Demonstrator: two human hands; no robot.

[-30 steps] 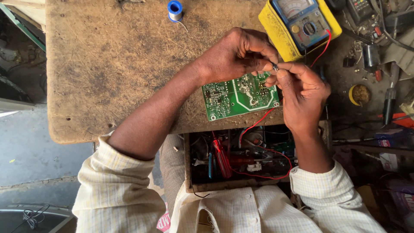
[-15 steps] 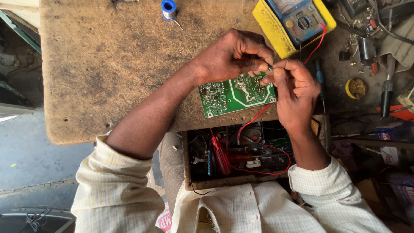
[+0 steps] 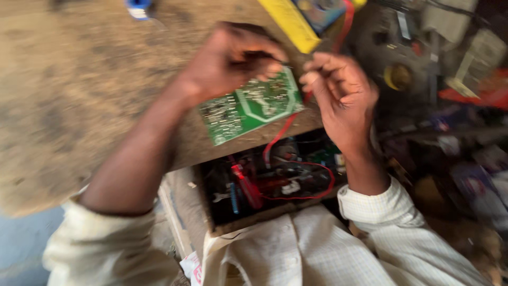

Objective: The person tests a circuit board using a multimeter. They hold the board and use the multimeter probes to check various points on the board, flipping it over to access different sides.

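Still mid-job, judging by layout: left hand (image 3: 233, 61) grips green circuit board (image 3: 248, 108) at centre; right hand (image 3: 341, 90) at 2 o'clock, fingers pinched, contents blurred. Red wire (image 3: 280, 135) attached; open box (image 3: 264, 182) at 6 o'clock.

Two hands show near the middle of the frame: one left hand (image 3: 230, 58) and one right hand (image 3: 341, 92). One green circuit board (image 3: 248, 108) lies between and below them. One yellow meter (image 3: 309, 16) sits at the top centre, and one blue spool (image 3: 138, 7) at the upper left. One open box (image 3: 264, 182) of red wires is at the lower centre. One wooden table (image 3: 79, 90) fills the left. The clutter at the right is too blurred to count.
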